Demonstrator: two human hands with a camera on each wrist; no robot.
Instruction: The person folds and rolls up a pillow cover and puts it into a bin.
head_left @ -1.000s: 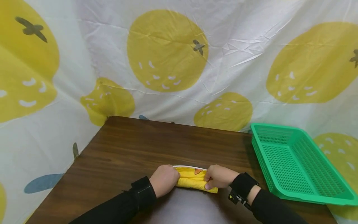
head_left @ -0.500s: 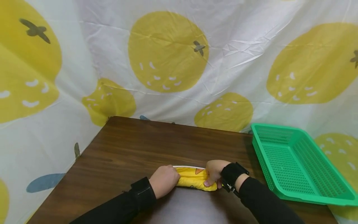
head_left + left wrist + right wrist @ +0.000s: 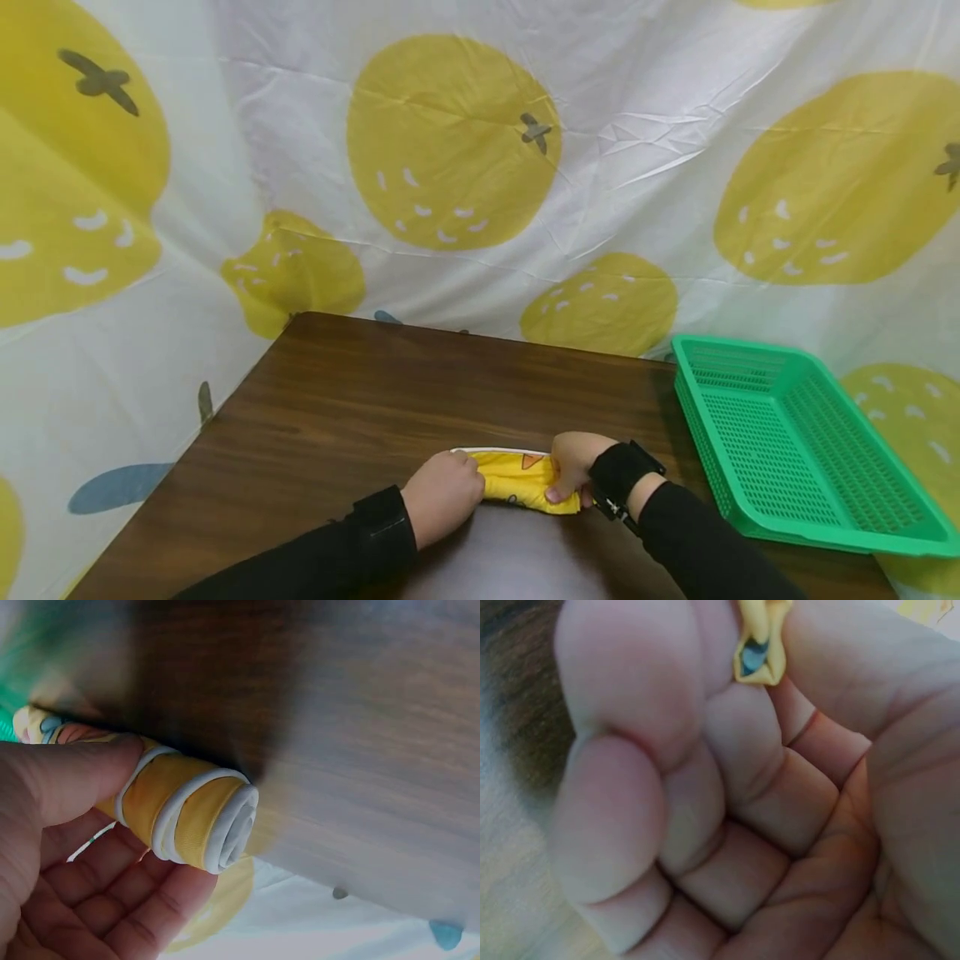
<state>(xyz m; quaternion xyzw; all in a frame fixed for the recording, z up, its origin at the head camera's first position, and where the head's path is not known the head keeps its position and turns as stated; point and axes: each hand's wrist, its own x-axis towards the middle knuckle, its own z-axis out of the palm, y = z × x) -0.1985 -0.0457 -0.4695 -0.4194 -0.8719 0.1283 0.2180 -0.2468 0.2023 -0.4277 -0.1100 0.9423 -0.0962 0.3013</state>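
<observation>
A yellow cloth with white edging and small printed figures lies partly rolled near the front of the table. My left hand grips its left end. In the left wrist view the thumb and fingers hold the rolled end of the cloth, where layers of white edging spiral inward. At the other end, my right hand pinches the cloth with the thumb on its near side. The right wrist view shows curled fingers and a small gathered corner of the cloth beside the thumb; the rest is hidden there.
A green plastic basket with perforated walls stands on the right side of the brown wooden table. White fabric printed with yellow fruit hangs behind the table and along its left side.
My right hand has turned at the wrist and shifted slightly left at the right end of the cloth. The left hand has dropped slightly toward me, uncovering more white edging. Both keep hold.
</observation>
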